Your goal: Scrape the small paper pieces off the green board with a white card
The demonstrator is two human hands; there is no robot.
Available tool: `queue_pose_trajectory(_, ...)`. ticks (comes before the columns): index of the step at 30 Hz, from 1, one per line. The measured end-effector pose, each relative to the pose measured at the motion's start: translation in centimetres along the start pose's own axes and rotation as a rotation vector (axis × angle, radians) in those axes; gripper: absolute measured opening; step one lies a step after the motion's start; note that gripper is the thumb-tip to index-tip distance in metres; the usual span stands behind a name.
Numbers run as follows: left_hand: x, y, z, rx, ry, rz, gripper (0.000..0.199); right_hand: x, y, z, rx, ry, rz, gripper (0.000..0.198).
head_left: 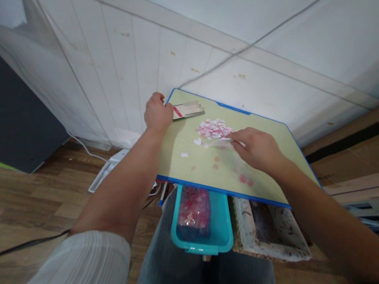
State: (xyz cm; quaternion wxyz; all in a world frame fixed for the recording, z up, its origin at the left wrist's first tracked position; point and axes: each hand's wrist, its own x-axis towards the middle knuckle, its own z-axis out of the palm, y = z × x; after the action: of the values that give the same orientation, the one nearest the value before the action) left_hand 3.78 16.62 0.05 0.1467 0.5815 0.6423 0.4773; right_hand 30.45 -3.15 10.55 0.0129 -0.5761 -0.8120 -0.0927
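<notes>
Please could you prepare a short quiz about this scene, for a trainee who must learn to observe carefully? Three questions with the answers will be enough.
1. Choose one. Which of these is the right hand nearest to?
A) the wooden floor
B) the pile of pink and white pieces
C) the cord on the wall

2. True or false: a shiny pink package lies in the turquoise basket.

3. Fill in the missing word: the left hand is at the edge of a yellowish board, whose rim is ____.

Key: 1. B; 2. True; 3. blue.
</notes>
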Motion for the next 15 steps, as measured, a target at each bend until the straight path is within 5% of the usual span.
queue_pose_trajectory(4,0.0,-0.2,-0.1,0.001,-0.003,0.013,0.028,1.2,0.7,-0.3,-0.069,0.065,0.114,0.039)
queue_pose_trajectory(11,0.2,-1.0,0.4,0.004,0.052,0.058,0.028,0.5,-5.2,-1.6,0.085,0.048,-0.156,0.037)
queue_pose_trajectory(15,0.2,-1.2,0.6,0.016,0.083,0.067,0.028,3.0,-7.2,-1.1,0.021,0.015,-0.215,0.037)
